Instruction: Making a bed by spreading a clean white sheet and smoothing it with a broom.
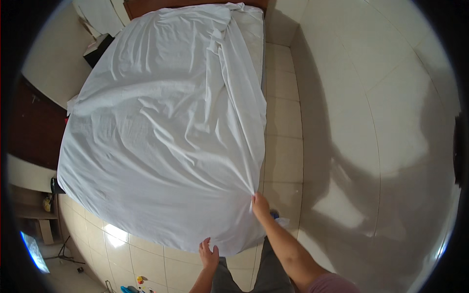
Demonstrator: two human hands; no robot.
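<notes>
A wrinkled white bedsheet [146, 154] covers most of the bed and hangs over its foot end. My right hand [260, 207] is closed on the sheet near the bed's lower right corner, and long folds run from it towards the headboard [198, 3]. At the upper right, the sheet is bunched and part of the white mattress [249, 31] lies bare. My left hand [209, 254] is at the sheet's lower edge, its fingers apart and holding nothing.
A tiled wall [366, 110] stands to the right, with a narrow strip of tiled floor [284, 157] beside the bed. Small toys [140, 279] lie on the floor at lower left. A shelf unit [34, 212], a tripod [64, 254] and a black bedside box [98, 49] are on the left.
</notes>
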